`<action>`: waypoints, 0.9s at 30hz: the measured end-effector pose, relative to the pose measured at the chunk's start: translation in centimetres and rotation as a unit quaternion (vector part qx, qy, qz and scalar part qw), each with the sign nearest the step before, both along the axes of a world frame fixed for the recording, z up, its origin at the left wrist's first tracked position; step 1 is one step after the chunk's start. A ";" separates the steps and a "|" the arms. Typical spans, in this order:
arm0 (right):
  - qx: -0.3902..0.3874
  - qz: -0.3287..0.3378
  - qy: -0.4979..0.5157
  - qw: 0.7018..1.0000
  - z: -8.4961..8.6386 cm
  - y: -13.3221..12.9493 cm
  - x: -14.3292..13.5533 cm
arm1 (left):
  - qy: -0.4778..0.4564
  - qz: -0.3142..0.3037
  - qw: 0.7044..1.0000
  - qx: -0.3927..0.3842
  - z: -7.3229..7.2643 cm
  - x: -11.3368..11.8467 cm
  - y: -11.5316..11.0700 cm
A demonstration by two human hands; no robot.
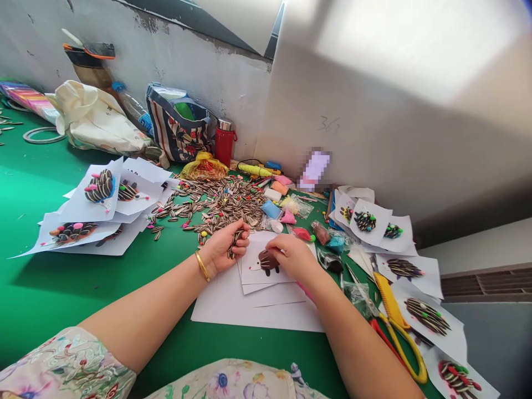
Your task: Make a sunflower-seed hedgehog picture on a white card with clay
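Note:
My left hand (222,249), with a gold bangle at its wrist, is curled around several striped sunflower seeds (235,244). My right hand (296,259) is over a white paper sheet (260,288), thumb and fingertips pinched together. Whatever is in that pinch is hidden or too small to make out. Under and beside those fingertips lies a brown clay hedgehog shape (263,259) with dark feet and a pale snout, partly covered by the hand. Just beyond both hands spreads a pile of loose sunflower seeds (233,202).
Hedgehog pictures on paper lie at left (100,213) and right (401,269). Yellow-handled scissors (405,343) and a yellow cutter (390,299) rest by my right forearm. Clay packets (271,209) border the pile. Bags and a red flask (223,145) stand along the wall.

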State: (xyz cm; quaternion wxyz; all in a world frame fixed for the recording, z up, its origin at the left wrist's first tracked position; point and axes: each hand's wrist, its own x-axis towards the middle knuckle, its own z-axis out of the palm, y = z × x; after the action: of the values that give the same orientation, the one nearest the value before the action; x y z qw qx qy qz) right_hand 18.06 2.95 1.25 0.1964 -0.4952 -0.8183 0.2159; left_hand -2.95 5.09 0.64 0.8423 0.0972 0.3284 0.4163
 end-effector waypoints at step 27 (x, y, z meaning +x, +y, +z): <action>0.087 0.026 -0.137 0.986 -0.5 -0.2 -1.2 | 0.004 -0.006 1.000 0.012 -0.3 0.1 0.0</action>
State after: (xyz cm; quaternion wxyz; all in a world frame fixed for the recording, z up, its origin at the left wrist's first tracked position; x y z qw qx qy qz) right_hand 16.90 2.78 0.79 0.1191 -0.4795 -0.8658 0.0790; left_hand -2.82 5.08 0.38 0.8424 0.1112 0.3258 0.4146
